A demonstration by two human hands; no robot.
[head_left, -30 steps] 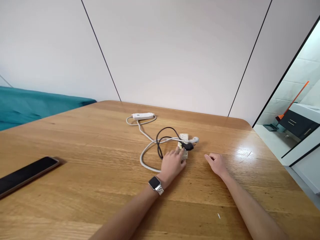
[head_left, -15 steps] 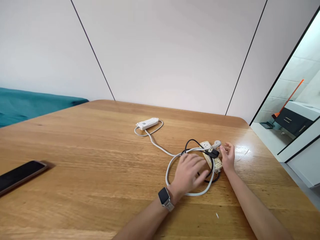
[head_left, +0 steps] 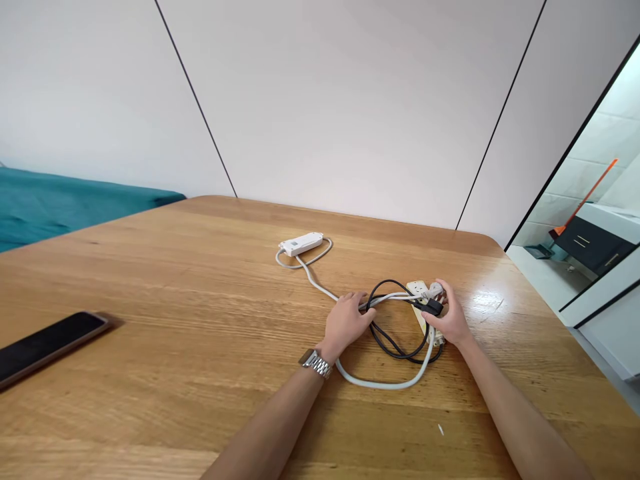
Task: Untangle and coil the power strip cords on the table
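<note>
Left hand (head_left: 347, 320) had moved left, and its curled fingers pinched the white cord (head_left: 385, 385) and black cord (head_left: 389, 281). Farther right on the table (head_left: 200, 300), the power strip (head_left: 417, 288) lay under two plugs (head_left: 433, 307), held in the half-closed right hand (head_left: 451, 321).

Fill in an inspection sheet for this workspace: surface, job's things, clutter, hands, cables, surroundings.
Surface: wooden table, glossy, brightly reflecting at right.
Job's things: cream power strip near the right hand, with a white plug and a black plug over it; white power strip farther back.
Clutter: phone at left, small white scrap near the front.
Hands: left hand over the white cable, watch on its wrist; right hand curled around the plugs, firmness unclear.
Cables: white cable and black cable, loosely looped and overlapping between the hands.
Surroundings: pale wall behind, teal fabric at left, broom and dark cabinet at far right.
</note>
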